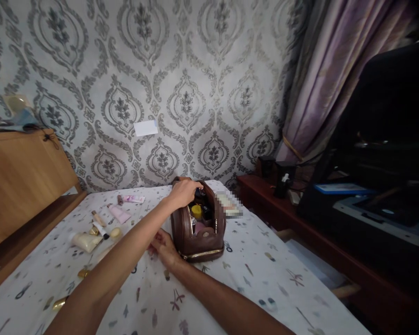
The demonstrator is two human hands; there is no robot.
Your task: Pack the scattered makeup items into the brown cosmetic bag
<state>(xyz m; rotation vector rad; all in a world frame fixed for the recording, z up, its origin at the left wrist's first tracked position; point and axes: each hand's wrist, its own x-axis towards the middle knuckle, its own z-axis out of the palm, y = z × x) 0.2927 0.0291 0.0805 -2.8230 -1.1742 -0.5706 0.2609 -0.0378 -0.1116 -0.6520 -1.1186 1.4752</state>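
Left hand (184, 191) at top edge of open brown bag (207, 243), centre frame; right hand (165, 248) low, just left of it. Grip of either: cannot tell.

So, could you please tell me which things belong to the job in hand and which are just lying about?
Seemingly in the job:
brown bag, left hand at its open top, right hand beside it
yellow round item inside
probably pink tube and cream tube

Seemingly just lying about:
black bottle with white top
blue flat object, far right
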